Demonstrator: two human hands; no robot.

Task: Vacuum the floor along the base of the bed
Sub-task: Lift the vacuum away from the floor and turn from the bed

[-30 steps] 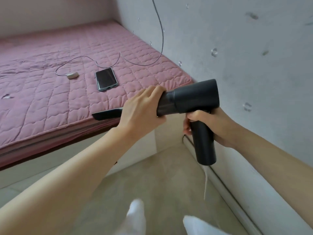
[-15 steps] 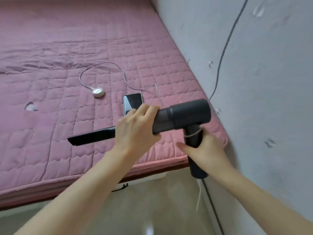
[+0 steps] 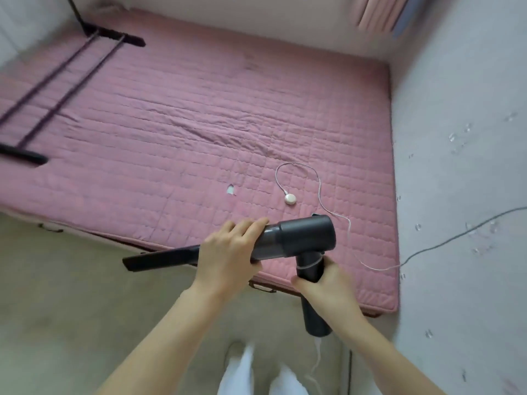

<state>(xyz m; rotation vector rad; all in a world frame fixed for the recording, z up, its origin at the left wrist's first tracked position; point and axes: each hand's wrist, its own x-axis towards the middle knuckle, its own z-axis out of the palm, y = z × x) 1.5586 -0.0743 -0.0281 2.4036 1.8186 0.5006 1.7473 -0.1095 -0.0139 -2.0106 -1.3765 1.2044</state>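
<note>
A: Handheld vacuum (image 3: 302,238) held in the air over the bed's (image 3: 199,124) near edge, nozzle (image 3: 159,257) pointing left, off the floor (image 3: 57,295).

B: Grip? Left hand (image 3: 228,258) wraps the barrel; right hand (image 3: 325,283) clasps the handle. Judged rigid, light, smooth plastic; handle is the hold.

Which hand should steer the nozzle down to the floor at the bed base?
Probably left: the left hand grips the vacuum barrel right behind the nozzle; the right hand holds the rear grip.
</note>
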